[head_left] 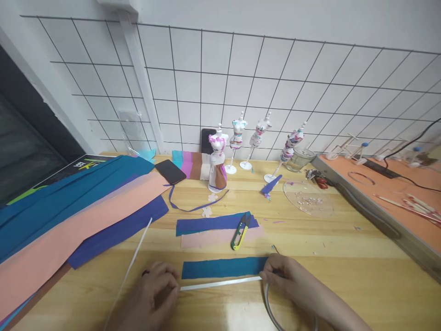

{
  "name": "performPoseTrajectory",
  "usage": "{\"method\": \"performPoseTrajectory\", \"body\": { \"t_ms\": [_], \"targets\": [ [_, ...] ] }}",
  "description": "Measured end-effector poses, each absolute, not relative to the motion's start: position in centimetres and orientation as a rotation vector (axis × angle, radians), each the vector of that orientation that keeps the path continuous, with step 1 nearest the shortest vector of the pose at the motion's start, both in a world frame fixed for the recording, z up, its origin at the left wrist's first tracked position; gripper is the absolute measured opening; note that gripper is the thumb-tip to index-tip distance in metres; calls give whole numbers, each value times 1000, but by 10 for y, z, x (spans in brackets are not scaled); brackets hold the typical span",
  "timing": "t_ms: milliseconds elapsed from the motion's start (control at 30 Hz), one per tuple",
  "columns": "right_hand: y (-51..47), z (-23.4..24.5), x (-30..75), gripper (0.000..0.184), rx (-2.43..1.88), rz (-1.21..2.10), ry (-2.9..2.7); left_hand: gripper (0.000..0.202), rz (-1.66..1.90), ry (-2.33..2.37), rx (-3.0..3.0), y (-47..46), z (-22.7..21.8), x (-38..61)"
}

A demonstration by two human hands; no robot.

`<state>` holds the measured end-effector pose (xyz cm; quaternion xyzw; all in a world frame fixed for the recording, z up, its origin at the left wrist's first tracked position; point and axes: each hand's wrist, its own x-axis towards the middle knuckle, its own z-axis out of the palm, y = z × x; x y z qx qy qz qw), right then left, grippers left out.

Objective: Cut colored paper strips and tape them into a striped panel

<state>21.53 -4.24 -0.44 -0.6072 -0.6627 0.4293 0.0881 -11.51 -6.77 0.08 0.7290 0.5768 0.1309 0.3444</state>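
Observation:
My left hand rests on the wooden table, fingers curled and pinched on the left end of a thin white strip. My right hand pinches the strip's right end. The strip lies stretched along the lower edge of a teal fabric strip. A grey cord curves under my right wrist. Beyond lie a blue fabric strip, a pink one and yellow thread snips.
Wide sheets of teal, peach and blue fabric cover the left side. Several small dress-form mannequins stand at the back near two phones. A clear lid with beads, a glass jar and an orange board sit at right.

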Motion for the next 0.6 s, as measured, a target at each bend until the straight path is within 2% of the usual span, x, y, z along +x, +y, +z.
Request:
{"method": "performPoseTrajectory", "body": {
  "t_ms": [600],
  "targets": [
    [-40, -3, 208, 25, -1895, 1169, -2055, 25, 170, 1707, 1886, -54, 2, -104]
  ]
}}
